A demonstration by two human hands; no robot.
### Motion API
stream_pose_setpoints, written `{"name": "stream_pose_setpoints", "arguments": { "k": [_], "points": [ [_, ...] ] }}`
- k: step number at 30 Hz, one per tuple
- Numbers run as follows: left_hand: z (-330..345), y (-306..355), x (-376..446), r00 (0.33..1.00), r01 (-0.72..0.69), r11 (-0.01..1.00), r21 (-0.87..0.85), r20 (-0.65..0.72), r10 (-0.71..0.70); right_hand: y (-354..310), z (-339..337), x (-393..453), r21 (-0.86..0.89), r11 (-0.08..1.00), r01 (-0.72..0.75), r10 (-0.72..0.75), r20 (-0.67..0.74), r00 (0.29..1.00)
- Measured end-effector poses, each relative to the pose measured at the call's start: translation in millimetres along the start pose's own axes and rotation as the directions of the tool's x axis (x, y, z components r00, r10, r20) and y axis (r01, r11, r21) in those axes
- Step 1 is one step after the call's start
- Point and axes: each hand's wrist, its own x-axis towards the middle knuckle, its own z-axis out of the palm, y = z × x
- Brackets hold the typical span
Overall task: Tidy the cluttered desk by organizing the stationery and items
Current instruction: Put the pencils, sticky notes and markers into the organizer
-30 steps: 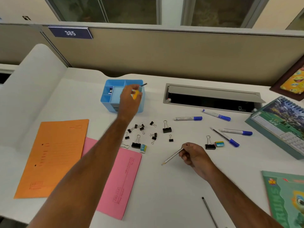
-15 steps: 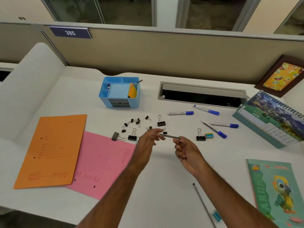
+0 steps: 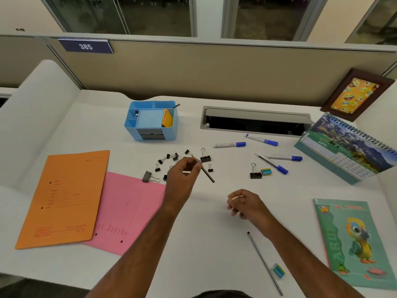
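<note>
Where left fingers (image 3: pixel 194 163) pinch: pencil (image 3: pixel 207 175)

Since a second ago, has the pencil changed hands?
Yes. The pencil went from the right hand to the left hand, which now pinches it over the binder clips, nearer the blue organizer.

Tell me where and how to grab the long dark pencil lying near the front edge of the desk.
Pinch the pencil at mid-shaft, coming straight down from above with the free right hand. It lies flat and thin on the desk, so fingers should close across its width. Stay clear of the lower end, where a small eraser sits beside it.
</note>
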Motion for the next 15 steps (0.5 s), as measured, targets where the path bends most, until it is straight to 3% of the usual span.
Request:
{"name": "stream_pose_setpoints", "arguments": {
  "k": [2, 5, 10, 15],
  "points": [
    [-5, -2, 7, 0.999, -0.013, 1.000, 0.016, -0.036, 0.014, 16, -18, 1, -0.354, 0.933, 0.067, -0.076, -0.010, 0.997],
    [-12, -4, 19, 0.997, -0.034, 0.999, 0.036, -0.065, 0.036, 36, -46, -3, -0.735, 0.678, 0.006, -0.032, -0.022, 0.999],
    [-29, -3, 44, 0.990, -0.037, 0.998, 0.053, -0.131, 0.044, 53, -55, -12, -0.861, 0.499, -0.099, 0.178, -0.010, 0.984],
    [-44, -1, 70, 0.979, -0.028, 0.996, 0.083, -0.198, 0.044, 50, -44, -6, -0.919, 0.391, -0.056, 0.207, 0.029, 0.978]
  ]
}}
